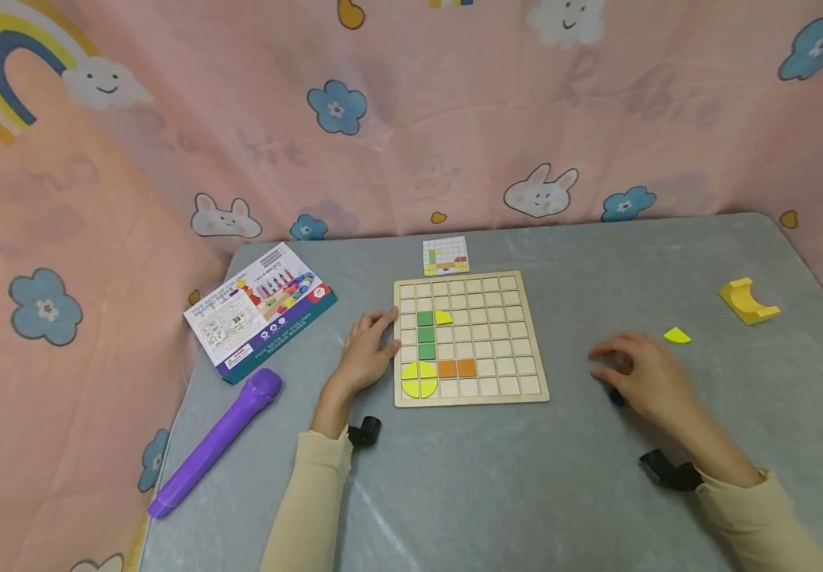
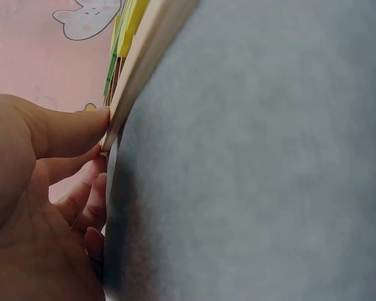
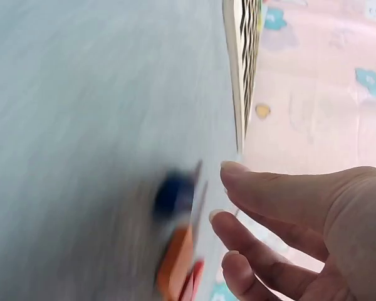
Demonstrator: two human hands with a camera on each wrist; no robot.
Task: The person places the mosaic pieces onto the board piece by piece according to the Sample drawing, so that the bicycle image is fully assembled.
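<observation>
The grid board point(image 1: 503, 333) sits at the centre of the head view, on the grey table point(image 1: 511, 492), squarely between the two arms, so either hand can get to its cells. The left hand point(image 1: 363, 353) has its thumb and fingertips against the board's left edge, loosely parted rather than clamped, probably to keep it from sliding. The small pattern card point(image 1: 446, 256) lies just beyond the board's top edge, likely so that its coloured grid can be read without being covered by an arm. In the board's cells lie three green squares point(image 1: 426, 334) in a column, a yellow quarter piece point(image 1: 443, 318) beside the top one, a yellow circle point(image 1: 426, 387) of four quarters at lower left and two orange squares point(image 1: 447, 369); the cell walls seem meant to keep each piece in place.

The right hand point(image 1: 658, 381) hovers at the right of the frame, thumb and fingers apart, with no piece seen between them. A loose yellow quarter point(image 1: 677, 335) lies near it, and a yellow arch block point(image 1: 749, 302) farther out at upper right. The printed box point(image 1: 261, 312) and purple rod point(image 1: 214, 443) lie at the left, seemingly out of the way.

The right wrist view adds what the hand largely hides from above: a blurred dark blue piece point(image 3: 175, 193), an orange piece point(image 3: 174, 263) and a red one point(image 3: 191, 282). The left wrist view shows the board's thickness and the thumb touching its edge; only the head view gives the whole layout.
</observation>
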